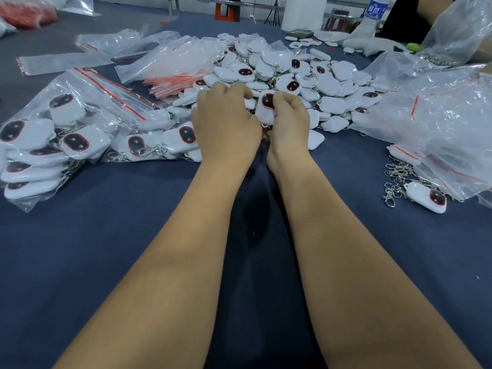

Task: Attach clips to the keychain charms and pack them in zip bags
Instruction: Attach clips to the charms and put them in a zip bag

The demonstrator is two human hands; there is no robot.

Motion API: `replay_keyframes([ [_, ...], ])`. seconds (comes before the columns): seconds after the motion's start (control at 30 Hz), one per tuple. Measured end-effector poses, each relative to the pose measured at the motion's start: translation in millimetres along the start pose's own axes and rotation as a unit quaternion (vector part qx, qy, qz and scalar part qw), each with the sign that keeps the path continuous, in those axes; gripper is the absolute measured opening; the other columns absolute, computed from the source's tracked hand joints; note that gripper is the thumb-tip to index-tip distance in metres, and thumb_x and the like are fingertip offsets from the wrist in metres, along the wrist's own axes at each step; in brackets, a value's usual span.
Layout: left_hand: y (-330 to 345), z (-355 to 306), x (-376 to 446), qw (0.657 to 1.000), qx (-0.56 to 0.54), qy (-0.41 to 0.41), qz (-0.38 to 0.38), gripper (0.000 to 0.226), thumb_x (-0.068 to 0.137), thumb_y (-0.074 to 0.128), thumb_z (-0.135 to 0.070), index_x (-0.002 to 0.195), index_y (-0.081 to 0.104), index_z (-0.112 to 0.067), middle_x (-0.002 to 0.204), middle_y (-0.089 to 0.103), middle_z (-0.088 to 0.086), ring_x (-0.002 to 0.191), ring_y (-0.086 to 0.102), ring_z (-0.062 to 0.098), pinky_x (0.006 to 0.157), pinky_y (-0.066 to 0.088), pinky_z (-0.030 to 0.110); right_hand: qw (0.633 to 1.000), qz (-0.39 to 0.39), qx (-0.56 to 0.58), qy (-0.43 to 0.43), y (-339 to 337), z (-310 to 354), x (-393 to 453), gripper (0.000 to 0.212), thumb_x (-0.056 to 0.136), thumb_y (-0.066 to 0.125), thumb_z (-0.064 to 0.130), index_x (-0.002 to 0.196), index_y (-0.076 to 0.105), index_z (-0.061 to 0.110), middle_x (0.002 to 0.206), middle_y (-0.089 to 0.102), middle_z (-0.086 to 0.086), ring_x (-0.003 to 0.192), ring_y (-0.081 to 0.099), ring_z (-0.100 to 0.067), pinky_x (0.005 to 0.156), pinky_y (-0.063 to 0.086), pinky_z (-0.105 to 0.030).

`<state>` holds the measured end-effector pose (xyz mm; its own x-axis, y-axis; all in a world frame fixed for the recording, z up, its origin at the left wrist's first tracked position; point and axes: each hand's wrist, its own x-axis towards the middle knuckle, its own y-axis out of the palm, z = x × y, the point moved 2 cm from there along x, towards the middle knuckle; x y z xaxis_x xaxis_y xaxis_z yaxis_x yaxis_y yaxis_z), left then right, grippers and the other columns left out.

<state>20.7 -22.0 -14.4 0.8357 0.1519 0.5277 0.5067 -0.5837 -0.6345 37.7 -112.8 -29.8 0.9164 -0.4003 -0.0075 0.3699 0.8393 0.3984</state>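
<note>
The right hand (288, 115) grips a white plastic charm with a dark oval face (266, 106). The left hand (223, 115) has curled fingers; whether it holds anything is hidden. The blue label on the clear water bottle (375, 9) is unreadable.

Bare blue table (106, 249) open toward 6 o'clock. Blocked: charm heap (306, 81) at 12, filled bags (53, 134) at 9, clip pile (396, 179) at 3.

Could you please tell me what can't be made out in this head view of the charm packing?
- Clip: hidden behind both hands, under the held charm.
- Left hand fingertips: curled out of sight; its hold is unclear.
- Bottle: top cut off by the frame edge.
- Right bag: contents blurred by crinkled plastic.
</note>
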Motion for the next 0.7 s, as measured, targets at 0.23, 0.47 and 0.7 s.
replay_keyframes([
  [0.23,-1,16,2,0.973,0.203,-0.051,0.095,0.034,0.08,0.06,-0.02,0.114,0.061,-0.022,0.117,0.06,0.008,0.12,0.043,0.033,0.093,0.027,0.041,0.985,0.014,-0.16,-0.06,1,-1,-1,0.011,0.095,0.06,0.019,0.097,0.065,0.009,0.071,0.056,0.008,0.056,0.047,0.001,0.062,0.042,-0.015],
  [0.47,-8,16,6,0.992,-0.089,-0.089,-0.007,0.029,0.084,0.051,-0.014,0.111,0.06,-0.022,0.108,0.065,0.001,0.095,0.056,0.021,0.073,0.032,0.028,0.994,0.083,0.058,0.037,8,4,-9,0.015,0.093,0.051,-0.006,0.088,0.049,0.008,0.074,0.059,-0.007,0.05,0.061,-0.009,0.054,0.053,-0.023],
  [0.7,-13,8,3,0.974,-0.203,-0.037,-0.09,0.027,0.082,0.048,-0.004,0.099,0.064,-0.018,0.095,0.052,-0.006,0.082,0.047,0.009,0.063,0.032,0.013,0.991,0.118,0.016,0.059,16,-4,-15,0.02,0.091,0.057,-0.005,0.107,0.048,0.005,0.086,0.06,-0.015,0.063,0.06,-0.015,0.058,0.053,-0.023],
])
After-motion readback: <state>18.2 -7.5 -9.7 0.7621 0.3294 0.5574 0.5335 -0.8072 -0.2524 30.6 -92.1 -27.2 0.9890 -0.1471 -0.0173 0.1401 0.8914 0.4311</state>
